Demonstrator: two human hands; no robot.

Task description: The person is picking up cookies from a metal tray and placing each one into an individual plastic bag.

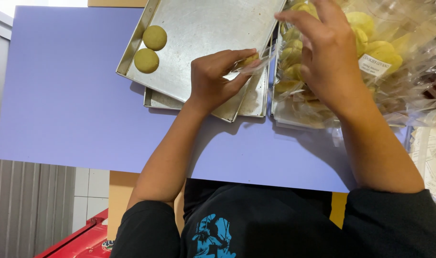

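left hand pinches clear bag with cookie (partly hidden) | right hand at 3 o'clock, fingers spread, grips nothing | two cookies at 9 o'clock on tray

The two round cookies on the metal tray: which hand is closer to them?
Left. The left hand rests on the metal tray, right of the cookies; the right hand is farther right.

black short-sleeved shirt (blue print)
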